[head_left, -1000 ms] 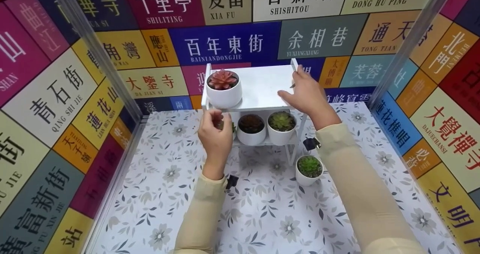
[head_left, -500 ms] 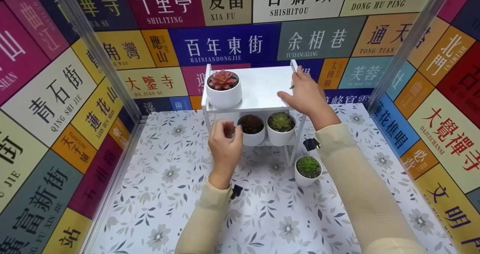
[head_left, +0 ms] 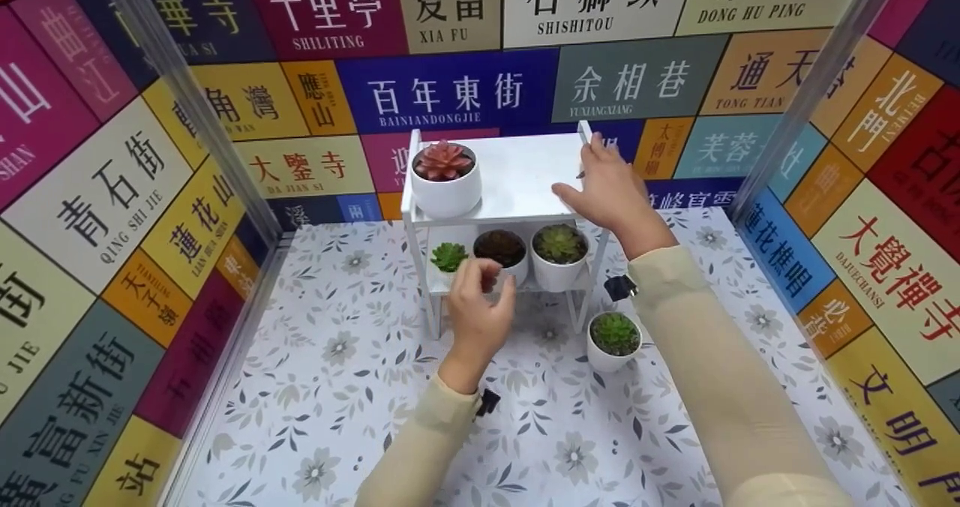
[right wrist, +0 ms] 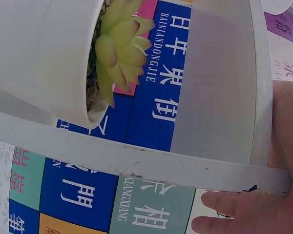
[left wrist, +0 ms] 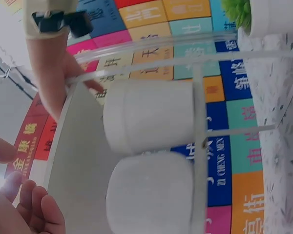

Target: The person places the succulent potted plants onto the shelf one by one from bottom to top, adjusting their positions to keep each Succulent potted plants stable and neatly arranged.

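Note:
A white two-tier shelf [head_left: 525, 177] stands on the table. My right hand [head_left: 611, 196] holds its upper right side, the thumb over the top board and the fingers along the outside of the frame. A potted red succulent [head_left: 446, 181] sits at the top left. On the lower tier stand a potted bright green succulent [head_left: 449, 258], a potted dark brown plant [head_left: 500, 250] and a potted pale green succulent [head_left: 560, 256]. My left hand [head_left: 480, 319], loosely curled and holding nothing, hovers in front of the lower tier, covering part of the left and middle pots.
Another small potted green succulent [head_left: 615, 340] stands on the table by the shelf's front right leg. A flower-patterned cloth [head_left: 337, 417] covers the table. Panels with printed signs [head_left: 450, 87] enclose the back and sides.
My left hand has moved from the shelf's left upright down and to the right, uncovering the bright green succulent on the lower tier. The right hand keeps its place on the shelf.

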Motion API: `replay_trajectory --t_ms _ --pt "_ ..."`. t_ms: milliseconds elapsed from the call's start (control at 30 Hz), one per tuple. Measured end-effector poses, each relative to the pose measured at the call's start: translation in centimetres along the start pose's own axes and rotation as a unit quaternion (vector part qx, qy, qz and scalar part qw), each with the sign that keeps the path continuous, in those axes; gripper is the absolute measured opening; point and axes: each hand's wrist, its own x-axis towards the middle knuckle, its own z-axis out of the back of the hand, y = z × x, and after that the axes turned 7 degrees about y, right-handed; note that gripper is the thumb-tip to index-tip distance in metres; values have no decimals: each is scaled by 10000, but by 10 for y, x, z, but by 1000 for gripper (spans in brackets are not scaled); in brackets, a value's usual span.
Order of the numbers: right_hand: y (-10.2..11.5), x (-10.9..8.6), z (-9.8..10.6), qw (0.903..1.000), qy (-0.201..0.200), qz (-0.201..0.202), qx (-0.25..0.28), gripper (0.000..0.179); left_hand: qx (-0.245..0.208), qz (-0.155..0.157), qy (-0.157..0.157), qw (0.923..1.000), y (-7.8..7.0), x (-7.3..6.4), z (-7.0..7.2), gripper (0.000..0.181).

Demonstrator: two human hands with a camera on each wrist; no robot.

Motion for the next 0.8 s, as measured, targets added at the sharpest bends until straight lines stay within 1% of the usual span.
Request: replay_trajectory --t_ms 67,133,200,367,567,633,800 --pt "0 0 1 10000 -2 5 8 98 -46 -161 112 9998 0 -6 -7 16" --pt "0 0 1 10000 22 3 3 98 -96 -233 236 9994 0 -12 -13 16" --pt "0 0 1 10000 30 2 -15 98 -164 -234 359 9989 0 -19 -18 17" --pt "1 1 1 10000 28 -27 -88 98 -121 -161 613 9979 1 -36 -33 15" --pt "0 2 2 9998 46 -61 -175 98 -433 -145 981 9941 5 -52 -46 16" --pt "1 1 2 9998 40 -60 -164 98 -446 -136 1032 9936 6 -56 -49 17" --pt "0 1 2 9999 65 -77 -122 98 -533 -26 1025 9933 9 -61 -53 20"
